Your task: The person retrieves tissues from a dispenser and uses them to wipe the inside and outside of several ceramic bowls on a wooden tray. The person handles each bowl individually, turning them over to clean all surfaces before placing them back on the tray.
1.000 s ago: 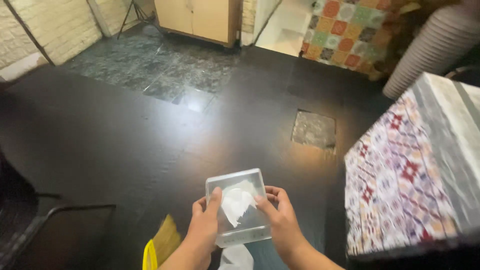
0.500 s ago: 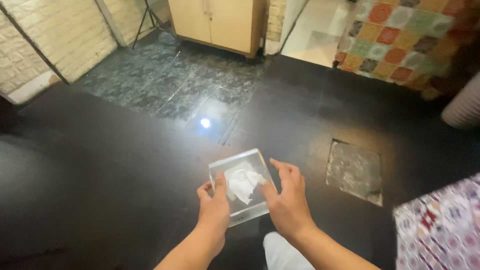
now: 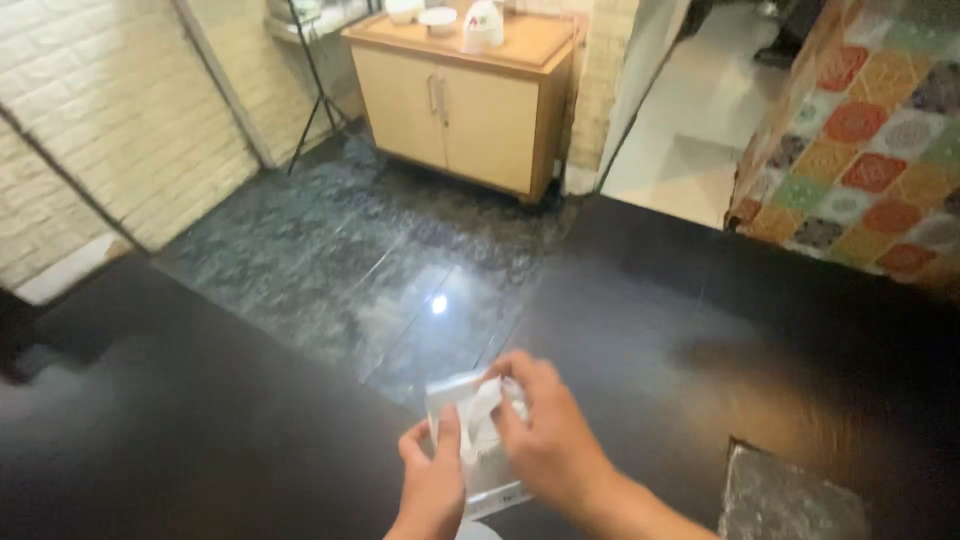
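The left hand (image 3: 432, 485) and the right hand (image 3: 545, 440) hold a clear plastic box (image 3: 478, 445) in mid-air, low in the head view and above a dark glossy floor (image 3: 180, 430). The box is tilted, its open face turned up toward the camera; its long axis runs roughly from the near edge of the view away toward the wooden cabinet (image 3: 470, 95). The left fingers are wrapped on the box's left edge, thumb on the rim. The right fingers are pinched on a white crumpled tissue (image 3: 482, 410) inside the box (motion blur hides the exact contact). Open floor lies left, right and ahead of the hands. A brick wall (image 3: 90, 120) bounds the left; a patterned tiled surface (image 3: 870, 140) bounds the upper right. A grey floor panel (image 3: 790, 495) sits near the right forearm.
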